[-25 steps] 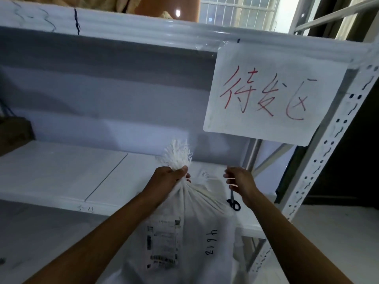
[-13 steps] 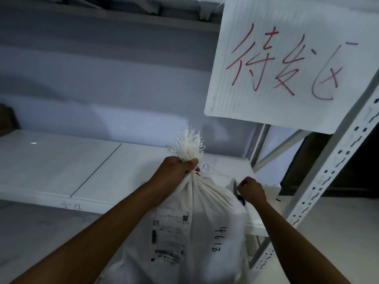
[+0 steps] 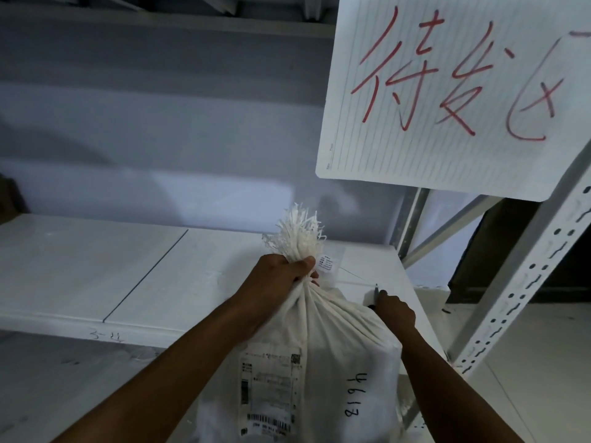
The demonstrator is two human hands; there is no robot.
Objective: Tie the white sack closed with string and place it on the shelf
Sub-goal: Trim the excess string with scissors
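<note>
The white sack (image 3: 335, 353) hangs upright in front of the shelf board (image 3: 96, 270), its frayed mouth (image 3: 295, 233) bunched above my fist. My left hand (image 3: 278, 279) is shut around the gathered neck. A small white tag (image 3: 327, 262) sticks out beside that hand, and a thin string (image 3: 355, 275) runs from it to my right hand (image 3: 395, 310). The right hand rests on the sack's right shoulder and grips scissors (image 3: 376, 290), of which only the dark tip and a bit of handle show. A shipping label (image 3: 270, 388) and the handwritten number 4613 are on the sack's front.
A lined paper sign (image 3: 447, 91) with red characters hangs from the upper shelf at the right. A perforated white upright post (image 3: 524, 292) stands at the right, with a diagonal brace (image 3: 447, 228) behind it. The grey back wall (image 3: 160, 139) closes the shelf bay.
The view has moved closer to the shelf. The sack has risen slightly toward the shelf board. My right hand has lowered onto the sack's shoulder, still with the scissors.
</note>
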